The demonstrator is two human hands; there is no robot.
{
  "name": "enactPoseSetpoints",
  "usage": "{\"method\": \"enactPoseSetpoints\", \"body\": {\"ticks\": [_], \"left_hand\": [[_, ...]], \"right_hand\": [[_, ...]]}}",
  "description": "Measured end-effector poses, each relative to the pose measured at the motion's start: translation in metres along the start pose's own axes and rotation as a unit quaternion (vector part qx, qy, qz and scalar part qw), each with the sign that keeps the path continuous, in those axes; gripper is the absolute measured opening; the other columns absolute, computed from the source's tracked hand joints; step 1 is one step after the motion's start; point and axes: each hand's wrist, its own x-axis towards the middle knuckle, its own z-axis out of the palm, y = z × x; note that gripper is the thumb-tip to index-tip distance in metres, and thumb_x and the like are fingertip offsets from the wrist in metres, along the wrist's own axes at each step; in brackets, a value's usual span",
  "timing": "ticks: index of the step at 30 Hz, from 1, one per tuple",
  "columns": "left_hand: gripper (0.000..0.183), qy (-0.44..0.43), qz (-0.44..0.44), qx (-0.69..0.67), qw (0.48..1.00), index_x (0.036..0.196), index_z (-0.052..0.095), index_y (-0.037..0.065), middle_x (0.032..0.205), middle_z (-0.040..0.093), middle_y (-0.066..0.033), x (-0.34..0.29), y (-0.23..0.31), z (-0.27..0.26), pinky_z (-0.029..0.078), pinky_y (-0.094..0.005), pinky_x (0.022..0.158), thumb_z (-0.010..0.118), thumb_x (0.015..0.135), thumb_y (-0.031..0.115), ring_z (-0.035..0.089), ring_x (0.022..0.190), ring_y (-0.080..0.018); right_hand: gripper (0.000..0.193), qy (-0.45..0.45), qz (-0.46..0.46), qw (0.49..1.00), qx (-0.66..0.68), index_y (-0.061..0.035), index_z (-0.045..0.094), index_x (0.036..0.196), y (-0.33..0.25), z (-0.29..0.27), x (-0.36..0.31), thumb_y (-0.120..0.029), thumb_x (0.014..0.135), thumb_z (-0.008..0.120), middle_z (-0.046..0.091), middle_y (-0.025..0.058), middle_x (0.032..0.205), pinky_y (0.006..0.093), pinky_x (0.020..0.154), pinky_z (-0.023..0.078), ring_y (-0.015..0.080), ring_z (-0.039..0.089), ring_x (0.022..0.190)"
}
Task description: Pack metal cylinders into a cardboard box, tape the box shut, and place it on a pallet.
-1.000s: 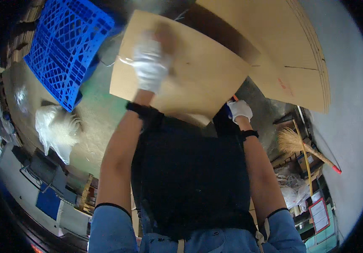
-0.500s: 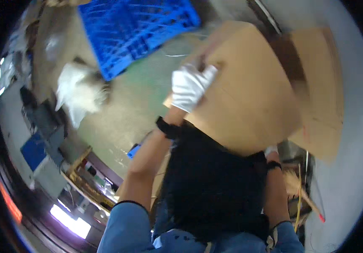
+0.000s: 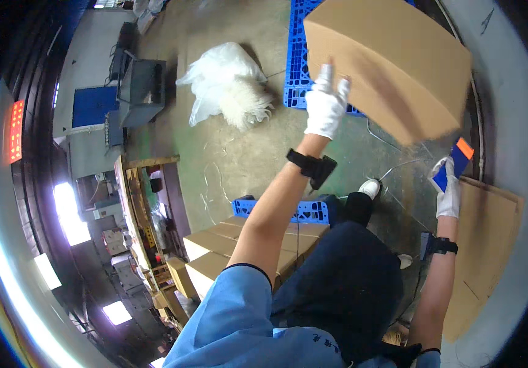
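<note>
A brown cardboard box (image 3: 392, 67) is at the upper right, over part of a blue plastic pallet (image 3: 296, 67). My left hand (image 3: 327, 104), in a white glove with bare fingertips, reaches to the box's near side. Its fingers are stretched and apart; whether they touch the cardboard I cannot tell. In my gloved right hand (image 3: 449, 195) is a blue and orange tape dispenser (image 3: 458, 161), held just below the box's near right corner. Flat cardboard sheets (image 3: 484, 239) lean beside my right forearm.
A white plastic bag (image 3: 224, 70) lies on the floor left of the pallet. Several closed cartons (image 3: 215, 245) stand beside my legs, near another blue pallet (image 3: 310, 211). Loose straps (image 3: 398, 165) lie on the floor near my shoe. A pale wall (image 3: 509, 104) runs along the right.
The cardboard before me has moved away and now shows as a box over the pallet. My right hand has come up from its lower edge, with the tape dispenser now visible. The view has swung.
</note>
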Motion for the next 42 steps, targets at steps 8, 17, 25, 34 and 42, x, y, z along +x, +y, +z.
{"method": "enactPoseSetpoints", "body": {"ticks": [8,17,25,34,42], "left_hand": [[0.071,-0.255,0.071,-0.075,0.961,0.138,0.032,0.002,0.129,0.046,-0.0276,-0.131,0.093,0.072,0.044,-0.0406,0.094,0.064,0.08,0.026,0.048,0.117,-0.0399],[0.027,-0.582,0.276,0.025,0.765,0.084,0.062,0.008,0.081,0.065,-0.0163,-0.295,0.208,0.166,0.05,-0.046,0.066,0.051,0.086,0.032,0.063,0.075,-0.0345],[0.039,-0.556,0.451,-0.024,0.698,0.114,0.057,0.008,0.105,0.06,-0.0162,-0.459,0.378,0.318,0.05,-0.0401,0.079,0.061,0.079,0.025,0.059,0.095,-0.0296],[0.067,-0.512,0.533,0.211,0.64,0.139,0.036,0.007,0.152,0.015,-0.017,-0.517,0.433,0.391,0.016,-0.046,0.113,0.06,0.082,0.032,0.012,0.142,-0.0325],[0.044,-0.496,0.487,0.135,0.706,0.124,0.05,0.001,0.112,0.06,-0.0139,-0.485,0.398,0.395,0.051,-0.0399,0.077,0.052,0.086,0.022,0.06,0.094,-0.0282]], "right_hand": [[0.018,-0.109,0.093,0.989,0.045,-0.0137,0.058,0.092,0.048,-0.037,-0.089,-0.03,0.088,0.064,0.06,-0.0004,0.081,0.0306,0.065,0.051,0.0125,0.061,0.072],[0.025,0.002,0.197,0.973,0.117,-0.0077,0.059,0.098,0.135,-0.25,-0.192,-0.025,0.083,0.068,0.063,0.0035,0.082,0.0301,0.066,0.052,0.0142,0.063,0.071],[0.024,0.217,0.192,0.926,0.24,-0.0037,0.064,0.095,0.215,-0.396,-0.251,-0.023,0.083,0.069,0.065,0.008,0.074,0.0256,0.055,0.051,0.0155,0.063,0.059],[0.025,0.32,0.158,0.933,0.054,-0.0001,0.063,0.092,0.208,-0.461,-0.297,-0.021,0.081,0.07,0.067,0.0051,0.072,0.0259,0.059,0.05,0.0117,0.063,0.062],[0.059,0.477,-0.078,0.814,-0.321,-0.0103,0.063,0.103,0.133,-0.539,-0.223,-0.054,0.064,0.074,0.068,0.0106,0.088,0.0426,0.076,0.052,0.0326,0.066,0.082]]}}
